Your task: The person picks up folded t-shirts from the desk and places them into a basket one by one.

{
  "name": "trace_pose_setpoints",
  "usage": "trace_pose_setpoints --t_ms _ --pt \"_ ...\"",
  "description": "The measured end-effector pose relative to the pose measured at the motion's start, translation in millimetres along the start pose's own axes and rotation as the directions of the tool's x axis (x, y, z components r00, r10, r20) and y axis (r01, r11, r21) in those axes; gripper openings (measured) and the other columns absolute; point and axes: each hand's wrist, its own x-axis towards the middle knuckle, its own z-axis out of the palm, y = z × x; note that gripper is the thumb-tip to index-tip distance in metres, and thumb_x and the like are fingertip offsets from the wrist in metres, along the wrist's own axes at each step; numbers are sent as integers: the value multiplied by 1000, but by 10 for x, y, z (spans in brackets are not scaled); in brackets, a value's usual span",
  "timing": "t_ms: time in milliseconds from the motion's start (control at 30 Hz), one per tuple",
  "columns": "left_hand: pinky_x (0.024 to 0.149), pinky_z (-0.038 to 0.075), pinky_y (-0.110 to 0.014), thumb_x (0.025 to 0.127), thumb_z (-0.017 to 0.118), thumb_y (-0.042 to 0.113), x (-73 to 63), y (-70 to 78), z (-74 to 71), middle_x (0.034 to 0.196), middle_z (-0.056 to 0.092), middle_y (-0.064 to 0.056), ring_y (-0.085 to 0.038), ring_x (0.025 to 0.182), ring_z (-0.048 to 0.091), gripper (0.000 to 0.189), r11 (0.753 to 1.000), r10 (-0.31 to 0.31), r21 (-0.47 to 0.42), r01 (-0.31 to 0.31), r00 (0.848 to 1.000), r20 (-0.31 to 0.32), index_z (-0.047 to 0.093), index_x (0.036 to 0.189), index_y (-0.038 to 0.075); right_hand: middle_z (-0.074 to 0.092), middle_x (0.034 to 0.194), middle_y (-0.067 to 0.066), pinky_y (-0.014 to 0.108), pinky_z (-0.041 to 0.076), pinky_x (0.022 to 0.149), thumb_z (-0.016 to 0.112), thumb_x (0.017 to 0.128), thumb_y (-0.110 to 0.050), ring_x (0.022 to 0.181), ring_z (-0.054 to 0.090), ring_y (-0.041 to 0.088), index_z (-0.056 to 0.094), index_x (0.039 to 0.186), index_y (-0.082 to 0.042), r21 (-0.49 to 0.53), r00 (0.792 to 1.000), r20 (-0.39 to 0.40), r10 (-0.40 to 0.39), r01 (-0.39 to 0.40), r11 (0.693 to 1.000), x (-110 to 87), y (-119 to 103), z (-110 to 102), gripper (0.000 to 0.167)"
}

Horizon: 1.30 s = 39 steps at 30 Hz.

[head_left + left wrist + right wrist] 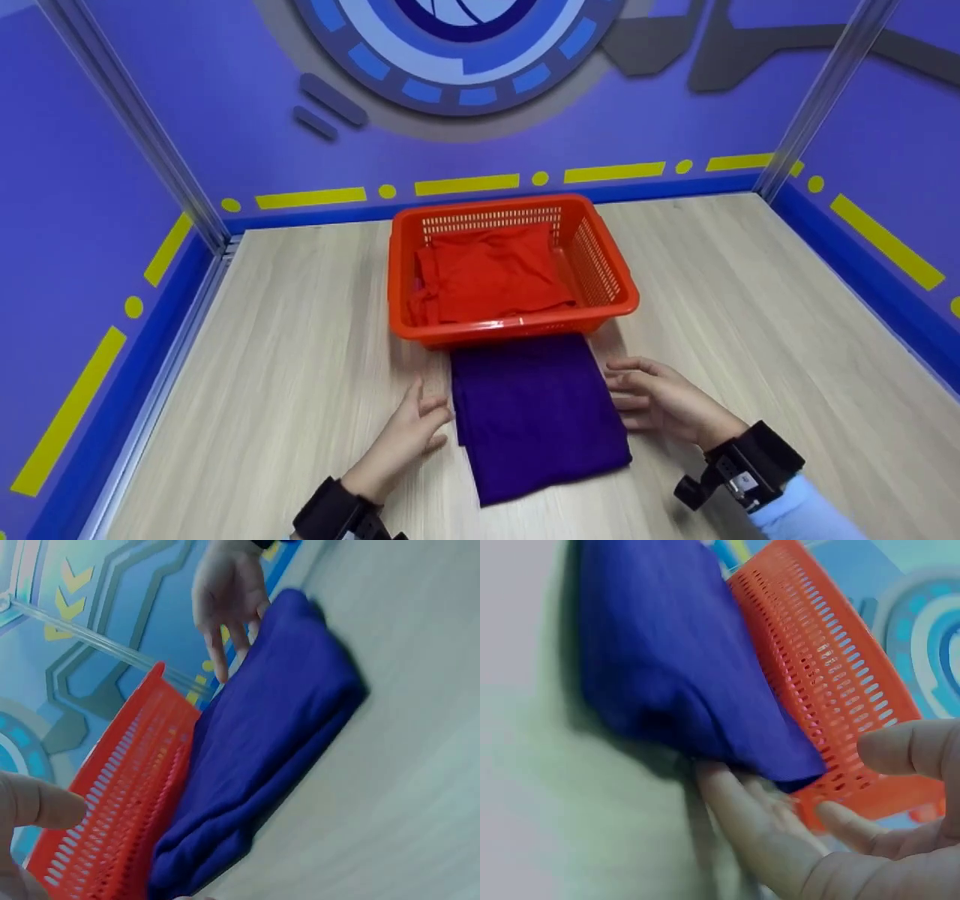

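Observation:
A folded purple cloth (541, 420) lies flat on the table, its far edge against the front of an orange plastic basket (517, 325). My left hand (405, 435) is just left of the cloth, fingers loosely bent and holding nothing. On the other side, my right hand (667, 401) has its fingertips at the cloth's right edge, thumb apart. In the right wrist view, the fingers (742, 817) reach to the edge of the purple cloth (675, 667); whether any slip under it is hard to tell. Folded red cloth (495, 274) lies inside the basket.
The wooden table (300, 337) extends to both sides of the basket. Blue printed walls (480, 157) enclose it at the back, left and right, with metal posts (817, 97) at the corners. Black wrist straps (757, 457) with cameras sit on both wrists.

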Motion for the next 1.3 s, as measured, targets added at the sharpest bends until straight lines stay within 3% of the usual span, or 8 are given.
trace_pose_setpoints --t_ms 133,333,500,667,867,1000,1200,1300 --pt "104 49 -49 98 52 11 31 -33 38 155 26 -38 -46 142 36 86 995 -63 -76 67 996 62 -8 154 -15 67 124 9 43 56 91 47 104 -14 109 67 24 39 144 5 100 997 64 40 -46 994 14 42 -30 45" --pt "108 44 -51 97 51 10 80 -50 85 156 20 -40 -46 144 31 83 987 -74 -137 84 994 74 -3 153 -17 68 123 7 39 54 95 41 105 -12 113 65 23 48 142 2 177 986 158 45 -73 982 33 106 -48 40" --pt "109 42 -53 95 53 9 126 -55 144 156 19 -41 -47 141 36 83 988 -64 -140 70 997 53 0 153 -17 71 111 4 36 56 90 39 107 -9 104 67 20 67 116 -11 240 978 210 4 -55 969 125 136 37 30" --pt "109 44 -50 93 53 3 185 -102 224 153 30 -39 -42 135 46 78 982 -38 -180 52 996 78 9 153 -17 74 98 4 34 59 83 46 103 -6 93 70 17 71 99 -10 255 980 199 17 -68 965 243 180 218 26" --pt "103 50 -42 89 59 2 203 -184 297 147 44 -35 -35 127 54 79 997 -7 -74 11 999 45 16 153 -17 74 101 8 36 59 84 54 99 -8 94 72 21 62 110 -7 270 985 140 100 -135 953 306 256 382 13" --pt "107 46 -45 90 60 2 202 -203 305 149 41 -34 -40 133 51 82 999 14 -47 -11 997 72 11 153 -17 73 104 10 38 59 84 58 98 -9 96 72 23 55 119 -6 277 989 95 114 -136 951 321 293 439 21" --pt "111 41 -50 92 64 9 211 -200 284 141 52 -30 -39 131 51 73 990 44 131 -52 997 66 27 148 -20 73 107 9 39 59 85 59 97 -9 97 72 23 50 125 -6 260 993 66 94 -108 959 368 327 488 29" --pt "112 40 -50 92 63 9 216 -213 283 138 56 -26 -36 130 52 67 991 29 129 -38 997 69 33 146 -19 73 107 9 38 59 85 58 98 -8 98 72 23 51 125 -6 267 994 64 89 -103 958 375 349 484 28"
